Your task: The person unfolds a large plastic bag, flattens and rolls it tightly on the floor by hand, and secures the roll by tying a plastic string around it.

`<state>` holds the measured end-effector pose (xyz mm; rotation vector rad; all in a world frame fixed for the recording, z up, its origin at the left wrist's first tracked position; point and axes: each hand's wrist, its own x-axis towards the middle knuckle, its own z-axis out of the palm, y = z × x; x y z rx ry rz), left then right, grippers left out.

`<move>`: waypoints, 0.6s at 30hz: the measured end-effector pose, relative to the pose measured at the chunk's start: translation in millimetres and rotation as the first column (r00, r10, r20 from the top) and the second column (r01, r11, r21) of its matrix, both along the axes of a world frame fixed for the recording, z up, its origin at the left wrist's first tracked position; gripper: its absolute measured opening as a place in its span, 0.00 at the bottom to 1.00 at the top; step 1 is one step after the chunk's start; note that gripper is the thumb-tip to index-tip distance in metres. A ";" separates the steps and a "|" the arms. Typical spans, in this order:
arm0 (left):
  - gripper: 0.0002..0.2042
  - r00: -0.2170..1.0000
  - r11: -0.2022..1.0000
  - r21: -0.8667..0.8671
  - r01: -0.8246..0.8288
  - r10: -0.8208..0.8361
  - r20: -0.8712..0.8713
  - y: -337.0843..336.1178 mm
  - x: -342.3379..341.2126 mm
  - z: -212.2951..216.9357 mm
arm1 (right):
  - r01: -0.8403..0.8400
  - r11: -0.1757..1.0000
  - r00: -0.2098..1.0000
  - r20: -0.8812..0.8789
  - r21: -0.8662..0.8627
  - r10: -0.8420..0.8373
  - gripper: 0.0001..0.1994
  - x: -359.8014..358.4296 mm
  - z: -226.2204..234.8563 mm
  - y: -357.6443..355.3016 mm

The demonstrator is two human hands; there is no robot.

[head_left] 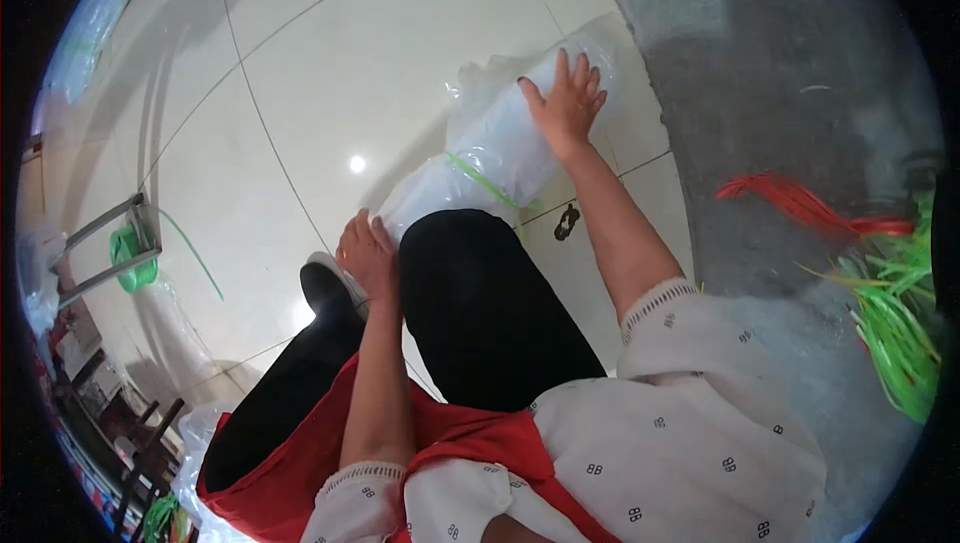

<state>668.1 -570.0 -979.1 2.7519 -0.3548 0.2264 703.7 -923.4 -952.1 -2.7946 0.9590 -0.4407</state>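
Observation:
A long white bundle wrapped in clear plastic (500, 133) lies slantwise on the tiled floor, in front of my knee. A thin green strap (482, 179) crosses its middle. My right hand (567, 105) rests on the bundle's far right end, fingers spread. By the near left end is my left hand (368, 253), its fingers stretched and slightly bent, beside my knee; whether it touches the plastic I cannot tell. My knee covers part of the bundle's near edge.
Black-handled scissors (567, 222) lie on the tiles right of the bundle. Red strands (790, 201) and green strands (893, 338) lie on grey floor at the right. At the left stands a metal frame (103, 243) with a green strap roll (133, 255).

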 end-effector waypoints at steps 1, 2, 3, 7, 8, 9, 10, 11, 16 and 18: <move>0.14 0.991 0.996 0.057 -0.072 0.078 -0.112 16.6 -1.3 -8.4 | 0.050 0.999 0.993 -0.109 -0.007 -0.051 0.37 10.5 -14.7 10.1; 0.14 0.961 0.981 0.133 -0.139 0.166 -0.219 29.0 4.4 -5.9 | 0.039 0.999 0.991 -0.131 0.018 -0.037 0.37 20.9 -19.4 21.8; 0.13 0.962 0.981 0.006 -0.195 0.192 -0.194 32.9 10.6 -8.5 | 0.036 0.998 0.987 -0.161 0.048 -0.028 0.38 29.3 -22.7 28.6; 0.13 0.937 0.990 -0.049 -0.132 0.109 -0.333 38.8 37.1 -10.7 | 0.056 0.998 0.982 -0.178 0.001 -0.055 0.37 46.3 -37.7 37.5; 0.13 0.922 0.986 -0.065 -0.153 0.119 -0.369 38.0 40.0 -14.8 | 0.059 0.998 0.978 -0.198 -0.002 -0.059 0.37 49.4 -44.2 36.0; 0.13 0.918 0.981 -0.103 -0.162 0.111 -0.381 38.3 41.9 -17.2 | 0.051 0.999 0.983 -0.173 -0.013 -0.053 0.36 51.9 -51.0 36.0; 0.13 0.913 0.975 -0.139 -0.171 0.104 -0.394 37.2 44.1 -17.3 | 0.044 0.999 0.988 -0.150 -0.022 -0.047 0.36 53.9 -56.3 35.7; 0.12 0.902 0.971 -0.143 -0.192 0.117 -0.415 36.3 48.2 -18.7 | 0.051 0.998 0.984 -0.171 -0.023 -0.054 0.36 57.5 -62.0 32.8; 0.12 0.882 0.972 -0.153 -0.179 0.090 -0.463 31.3 63.3 -25.7 | 0.017 0.998 0.997 -0.080 -0.060 -0.022 0.34 74.5 -83.9 29.4; 0.12 0.866 0.967 -0.171 -0.188 0.081 -0.494 33.8 65.2 -27.0 | 0.026 0.999 0.995 -0.099 -0.044 -0.030 0.33 76.8 -87.6 32.6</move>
